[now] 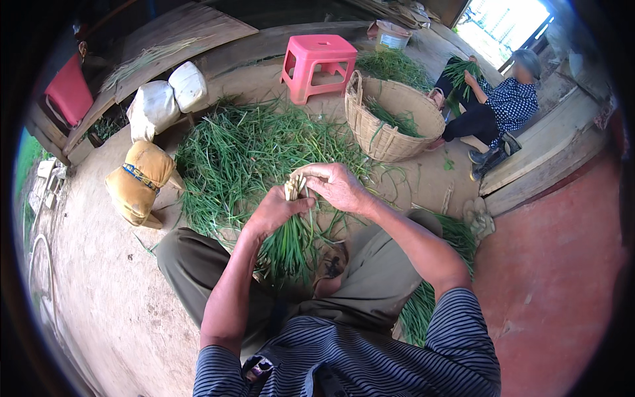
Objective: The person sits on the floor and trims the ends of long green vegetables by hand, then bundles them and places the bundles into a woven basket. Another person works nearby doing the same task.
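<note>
My left hand is closed around a bunch of long green leafy stalks, just under its pale stem ends. The stem ends point up and the leaves hang down between my knees. At the top right of the bunch, my right hand has its thumb and fingers bent at the pale ends; whether it pinches a stalk is too small to tell. Beyond both hands a wide loose pile of the same green stalks covers the floor. More stalks lie beside my right leg.
A wicker basket with some stalks and a pink plastic stool stand past the pile. Padded low seats are at left. At upper right a seated person holds a green bunch. A wooden beam edges the red floor.
</note>
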Available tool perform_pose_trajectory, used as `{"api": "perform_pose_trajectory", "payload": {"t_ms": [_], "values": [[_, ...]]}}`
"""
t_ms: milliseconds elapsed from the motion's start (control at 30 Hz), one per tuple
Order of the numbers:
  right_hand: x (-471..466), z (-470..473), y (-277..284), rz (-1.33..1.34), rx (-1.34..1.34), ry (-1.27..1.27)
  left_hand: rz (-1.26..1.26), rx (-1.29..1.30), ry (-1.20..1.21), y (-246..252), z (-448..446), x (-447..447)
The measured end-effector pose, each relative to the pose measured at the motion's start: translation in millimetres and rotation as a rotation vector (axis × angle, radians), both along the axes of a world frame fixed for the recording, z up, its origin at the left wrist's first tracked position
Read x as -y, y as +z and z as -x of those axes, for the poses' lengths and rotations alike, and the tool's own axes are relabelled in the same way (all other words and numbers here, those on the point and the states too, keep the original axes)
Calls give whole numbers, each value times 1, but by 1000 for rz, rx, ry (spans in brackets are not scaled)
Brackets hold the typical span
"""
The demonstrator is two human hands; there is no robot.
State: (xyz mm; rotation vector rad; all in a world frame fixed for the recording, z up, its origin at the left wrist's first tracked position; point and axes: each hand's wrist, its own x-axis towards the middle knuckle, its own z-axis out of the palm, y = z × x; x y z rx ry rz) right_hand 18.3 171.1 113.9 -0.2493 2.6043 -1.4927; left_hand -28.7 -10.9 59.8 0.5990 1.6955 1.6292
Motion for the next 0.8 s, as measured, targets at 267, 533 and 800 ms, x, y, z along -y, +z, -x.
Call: {"api": "perform_pose_trajectory", "payload": {"t_ms": [267,533,800], "values": [[-15,3,2,173,-145,-102,-336,266,189,15,16,12],[-79,-12,42,267,-274,-366,-726,584,650,25,114,74],[-90,-29,56,301,-479,-524,-813,662,858,-2,163,138]]}}
